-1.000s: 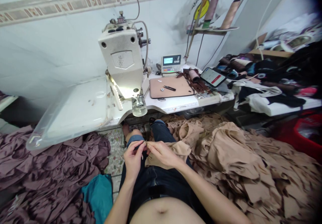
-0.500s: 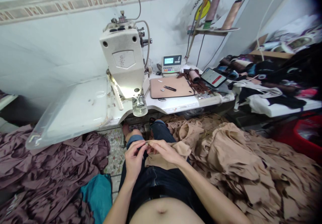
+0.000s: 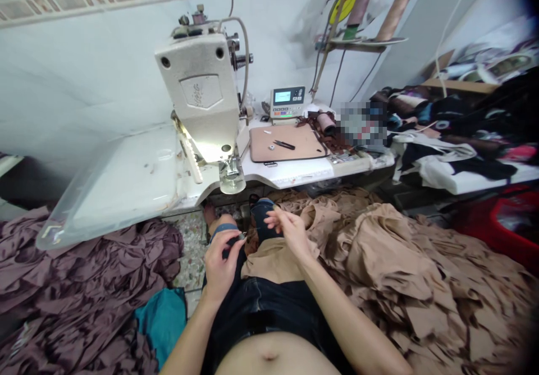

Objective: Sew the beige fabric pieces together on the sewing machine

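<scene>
The 2 hands are apart above the lap. The left hand (image 3: 221, 268) is curled, its thumb and first finger pinched on a small glinting bit (image 3: 242, 236), too small to name. The right hand (image 3: 290, 232) is raised, its fingers loosely spread, and holds nothing that shows. A tan fabric piece (image 3: 272, 263) lies folded across the lap just below both hands and runs into a large tan cloth heap (image 3: 391, 268) on the floor to the right. The heap looks thin, soft and crumpled, with many cut edges showing; how much of it has been worked and how much is left cannot be told. A mauve fabric heap (image 3: 84, 268) lies to the left, with a teal cloth (image 3: 162, 321) beside it. Ahead, a white sewing machine head (image 3: 197, 88) stands on the counter (image 3: 295, 175), near a tan mat (image 3: 269, 150) bearing small snips (image 3: 284, 145), and 2 thread cones (image 3: 393, 13) stand on a wall shelf (image 3: 357, 42)
</scene>
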`<state>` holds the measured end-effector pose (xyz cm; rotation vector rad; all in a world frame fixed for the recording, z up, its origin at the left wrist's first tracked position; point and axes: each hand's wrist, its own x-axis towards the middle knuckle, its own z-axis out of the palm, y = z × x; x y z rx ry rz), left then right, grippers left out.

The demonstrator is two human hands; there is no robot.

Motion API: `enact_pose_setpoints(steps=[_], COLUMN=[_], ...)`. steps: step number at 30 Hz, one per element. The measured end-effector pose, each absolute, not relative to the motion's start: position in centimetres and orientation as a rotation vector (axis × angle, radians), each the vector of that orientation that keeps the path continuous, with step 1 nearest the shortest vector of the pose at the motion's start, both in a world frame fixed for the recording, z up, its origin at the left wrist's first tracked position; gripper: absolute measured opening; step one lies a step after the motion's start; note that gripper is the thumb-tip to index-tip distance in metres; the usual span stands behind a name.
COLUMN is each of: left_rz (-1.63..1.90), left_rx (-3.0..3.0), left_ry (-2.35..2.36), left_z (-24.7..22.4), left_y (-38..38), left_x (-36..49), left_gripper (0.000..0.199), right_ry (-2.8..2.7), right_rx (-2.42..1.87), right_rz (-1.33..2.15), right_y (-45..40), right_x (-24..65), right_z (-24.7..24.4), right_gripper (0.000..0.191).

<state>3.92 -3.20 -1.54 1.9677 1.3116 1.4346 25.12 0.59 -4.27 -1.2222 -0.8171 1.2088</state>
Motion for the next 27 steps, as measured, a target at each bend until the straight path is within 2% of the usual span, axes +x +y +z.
enact_pose_setpoints(steps=[2, 7, 10, 14, 20, 27], left_rz=[1.485, 1.551, 1.563, 1.429, 1.232, 1.164], left_rx=[2.103, 2.602, 2.771, 2.533, 2.179, 2.121], left_ry=[1.269, 1.016, 0.945, 1.098, 1.101, 1.014], left_z=[-0.8, 0.5, 0.8, 1.1, 2.0, 2.7], left_y=[-2.6, -1.3, -0.9, -1.0, -1.0, -0.5], left_x=[3.5, 3.5, 3.8, 3.8, 2.8, 3.0], left_gripper=[0.018, 0.044, 0.050, 0.043, 0.022, 0.014], right_ry=[-0.684, -0.748, -0.758, -0.912, -1.310, -1.377], right_rx=[-1.218, -0.949, -0.789, -0.805, -0.888, -0.910], right_rz=[1.198, 1.737, 1.816, 1.751, 1.705, 1.709], right_y=[0.5, -1.6, -1.7, -0.2, 1.5, 2.0], right_x=[25.6, 22.8, 21.3, 21.8, 23.9, 24.3], right_z=[-3.6, -1.2, -0.3, -0.2, 0.6, 0.5], right_gripper=[0.062, 0.060, 0.048, 0.040, 0.041, 0.044])
